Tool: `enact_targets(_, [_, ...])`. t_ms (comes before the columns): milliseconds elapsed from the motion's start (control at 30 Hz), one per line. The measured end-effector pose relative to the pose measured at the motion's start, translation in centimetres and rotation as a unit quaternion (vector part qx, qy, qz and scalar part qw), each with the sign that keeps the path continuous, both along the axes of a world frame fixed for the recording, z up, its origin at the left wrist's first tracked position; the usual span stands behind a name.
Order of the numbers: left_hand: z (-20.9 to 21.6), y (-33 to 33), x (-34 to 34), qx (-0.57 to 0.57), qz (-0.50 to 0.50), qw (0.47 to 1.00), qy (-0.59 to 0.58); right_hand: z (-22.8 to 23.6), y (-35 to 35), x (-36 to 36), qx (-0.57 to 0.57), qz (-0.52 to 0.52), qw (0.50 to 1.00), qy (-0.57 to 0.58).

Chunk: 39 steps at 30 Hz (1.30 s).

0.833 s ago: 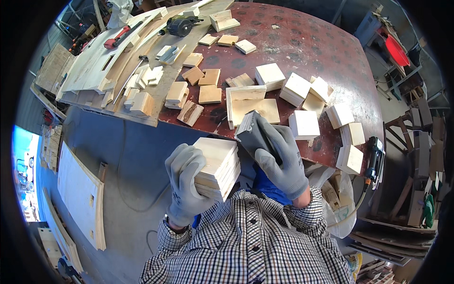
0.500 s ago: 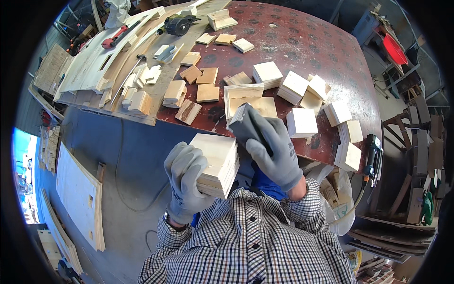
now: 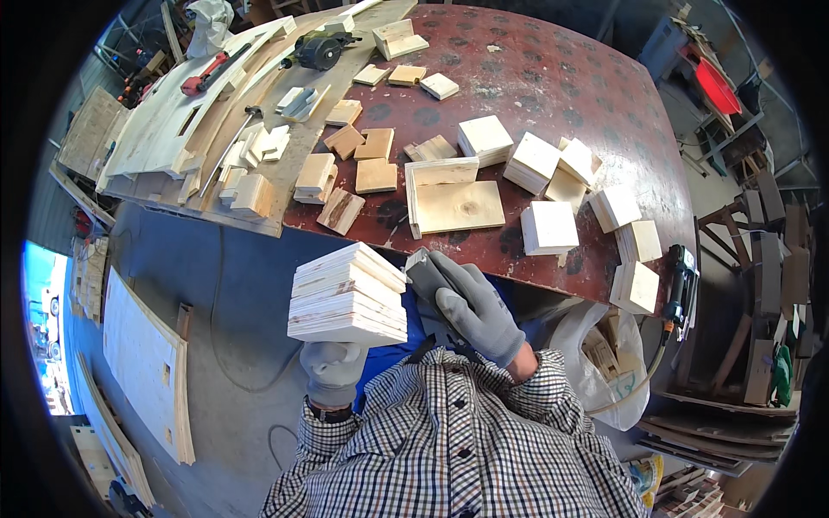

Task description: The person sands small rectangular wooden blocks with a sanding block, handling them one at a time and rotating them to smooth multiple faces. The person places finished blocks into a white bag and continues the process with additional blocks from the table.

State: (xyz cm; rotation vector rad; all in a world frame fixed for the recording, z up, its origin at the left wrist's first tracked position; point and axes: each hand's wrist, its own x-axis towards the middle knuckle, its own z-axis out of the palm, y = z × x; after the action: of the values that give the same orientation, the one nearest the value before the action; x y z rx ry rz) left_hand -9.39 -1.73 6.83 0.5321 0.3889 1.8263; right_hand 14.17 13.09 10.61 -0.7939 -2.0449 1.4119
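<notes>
My gloved left hand [image 3: 333, 373] grips a thick plywood block [image 3: 345, 298] from below, its layered edge turned up; the fingers are mostly hidden behind and under it. In my gloved right hand [image 3: 480, 312] is a grey sanding block [image 3: 426, 274], held just right of the plywood block near its corner. Whether the two touch I cannot make out. On the red-brown table beyond lies an L-shaped plywood piece [image 3: 466, 207]. To its right a plywood cube [image 3: 550, 228] sits among several similar blocks.
Small wooden pieces [image 3: 376, 175] lie on the table's left. Beside them are a hammer [image 3: 229, 148], a black power tool [image 3: 318, 50] and a red tool [image 3: 207, 76] on boards. A hose-fed air tool [image 3: 680, 281] hangs at the right edge, above a plastic bag of offcuts [image 3: 611, 363].
My left hand has turned the plywood block so its layered side faces up. My right hand has come down and nearer with the sanding block, away from the L-shaped piece.
</notes>
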Motion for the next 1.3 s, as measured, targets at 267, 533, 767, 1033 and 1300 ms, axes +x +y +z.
enact_targets(267, [0.9, 1.5, 3.3, 0.03, -0.092, 0.987, -0.131, 6.1, 2.1, -1.5, 0.013, 0.063, 0.991, 0.122])
enact_targets(533, [3.7, 3.8, 2.6, -0.048, -0.032, 0.989, -0.136, 0.7, 0.2, 1.8, -0.084, 0.044, 0.989, 0.117])
enact_targets(767, [4.7, 4.6, 5.1, -0.1, -0.058, 0.985, -0.131, 4.7, 0.9, -2.7, 0.138, -0.061, 0.979, 0.138])
enact_targets(1033, [6.7, 5.4, 4.6, -0.109, 0.017, 0.993, -0.03, 1.1, -2.6, -1.6, 0.069, -0.017, 0.988, 0.139])
enact_targets(1300, [4.4, 4.3, 5.3, -0.097, -0.011, 0.981, 0.166, 2.0, -0.7, -3.6, -0.193, -0.09, 0.934, 0.286])
